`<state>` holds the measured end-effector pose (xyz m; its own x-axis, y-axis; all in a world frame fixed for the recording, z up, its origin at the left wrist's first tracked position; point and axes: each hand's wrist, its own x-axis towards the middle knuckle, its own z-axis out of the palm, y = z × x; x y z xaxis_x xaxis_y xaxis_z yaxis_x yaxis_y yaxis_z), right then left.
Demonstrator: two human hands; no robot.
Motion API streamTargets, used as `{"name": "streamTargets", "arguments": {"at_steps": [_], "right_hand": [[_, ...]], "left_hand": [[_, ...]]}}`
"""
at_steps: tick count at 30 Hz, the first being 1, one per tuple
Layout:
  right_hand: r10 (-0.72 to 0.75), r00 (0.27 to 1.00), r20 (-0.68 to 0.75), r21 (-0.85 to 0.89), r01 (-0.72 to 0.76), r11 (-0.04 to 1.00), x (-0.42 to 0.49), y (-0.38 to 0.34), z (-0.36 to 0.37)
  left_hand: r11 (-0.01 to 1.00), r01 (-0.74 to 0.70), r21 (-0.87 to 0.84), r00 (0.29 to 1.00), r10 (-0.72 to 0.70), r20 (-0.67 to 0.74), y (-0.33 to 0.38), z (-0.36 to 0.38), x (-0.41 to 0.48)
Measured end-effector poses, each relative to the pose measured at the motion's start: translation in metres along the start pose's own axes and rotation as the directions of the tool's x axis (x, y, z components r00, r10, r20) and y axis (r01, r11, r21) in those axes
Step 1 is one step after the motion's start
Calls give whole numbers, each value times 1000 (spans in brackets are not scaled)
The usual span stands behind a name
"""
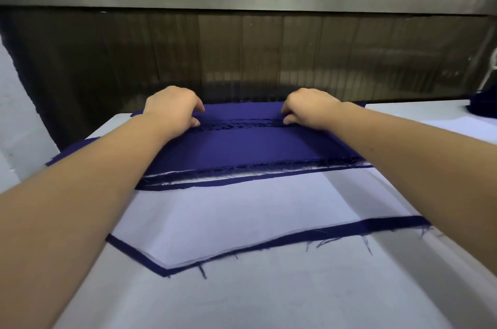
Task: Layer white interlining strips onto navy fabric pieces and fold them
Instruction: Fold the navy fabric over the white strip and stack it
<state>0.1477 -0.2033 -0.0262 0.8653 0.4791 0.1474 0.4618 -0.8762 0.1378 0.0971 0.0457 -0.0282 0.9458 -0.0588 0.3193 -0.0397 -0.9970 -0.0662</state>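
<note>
Left hand [172, 108] and right hand [309, 108], centre of frame: fingers curled, each pinching a frayed raw edge of the navy piece [250, 145]. It seems to be several layers stacked, though the fringe blurs the count.

To fold well: keep both pinches level, bring the raw edges over evenly, then flatten the crease (no twisting).

Lower centre, white interlining [242, 210] lies on a second navy panel [269, 241], whose border shows, on the pale table [269, 301].

No label or writing readable.

Two hands [172, 110] [312, 110], one white interlining strip [242, 215] — navy fabric pieces [242, 145] too layered to count.
</note>
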Motion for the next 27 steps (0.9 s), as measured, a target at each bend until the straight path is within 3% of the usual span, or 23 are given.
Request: {"name": "streamTargets", "arguments": {"at_steps": [4, 12, 18, 23, 27], "right_hand": [[-31, 999, 31, 30, 30, 999, 1, 4, -3], [30, 997, -72, 46, -27, 999, 9, 2, -3], [169, 971, -169, 253, -123, 960, 17, 5, -10], [220, 949, -226, 457, -96, 884, 18, 17, -11], [196, 929, -314, 428, -46, 902, 22, 13, -10]], "left_hand": [[995, -75, -73, 994, 80, 70, -7, 0, 5], [990, -119, -75, 993, 121, 14, -14, 4, 6], [987, -139, -75, 990, 140, 9, -15, 6, 3], [989, -143, -50, 990, 143, 1, -15, 5, 4], [988, -149, -29, 989, 149, -5, -13, 7, 3]]}}
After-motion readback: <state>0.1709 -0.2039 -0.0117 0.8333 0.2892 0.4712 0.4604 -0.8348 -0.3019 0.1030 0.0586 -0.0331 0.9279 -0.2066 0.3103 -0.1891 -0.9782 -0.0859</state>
